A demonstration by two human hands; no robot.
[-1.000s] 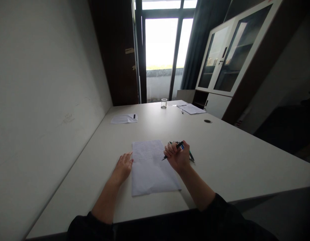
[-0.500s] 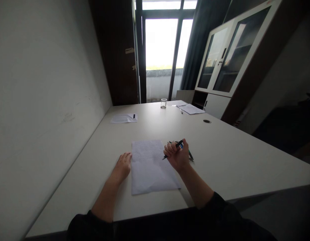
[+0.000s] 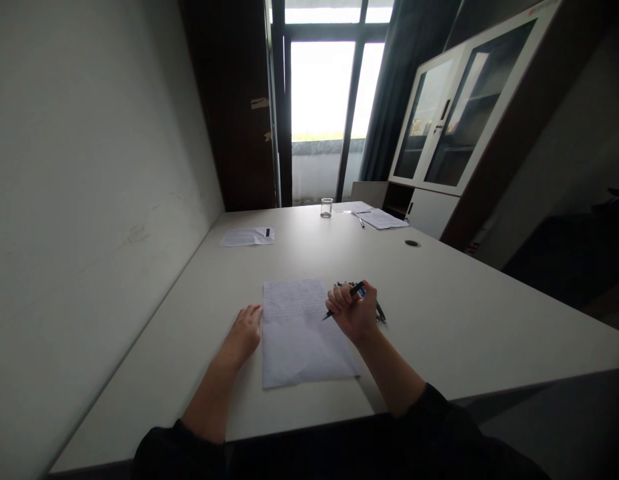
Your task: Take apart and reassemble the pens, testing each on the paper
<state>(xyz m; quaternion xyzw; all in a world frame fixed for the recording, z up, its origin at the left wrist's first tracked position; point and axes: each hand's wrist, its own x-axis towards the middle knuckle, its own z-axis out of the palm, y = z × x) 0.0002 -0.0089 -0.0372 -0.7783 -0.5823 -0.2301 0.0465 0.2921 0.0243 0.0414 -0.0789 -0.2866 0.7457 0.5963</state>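
Note:
A sheet of paper (image 3: 304, 353) lies on the white table (image 3: 419, 347), its upper half covered with lines of writing. My left hand (image 3: 245, 333) rests on the table at the sheet's left edge, fingers lying flat and pointing away from me, with nothing visible in it. Over the sheet's right side, my right hand (image 3: 354, 313) is closed around a dark pen (image 3: 357, 289), whose tip points down and left toward the paper. Several pens (image 3: 381, 313) lie on the table behind and beside my right hand, partly hidden by it.
A clear glass (image 3: 326, 208) stands near the far edge. Farther right are stacked papers (image 3: 384, 219), a pen (image 3: 362, 223) and a round cable hole (image 3: 412, 244). Another sheet (image 3: 244, 237) lies far left, near the wall (image 3: 104, 200).
The view has shifted very slightly. My right hand and the pen sit a touch lower; my left hand has stayed in place.

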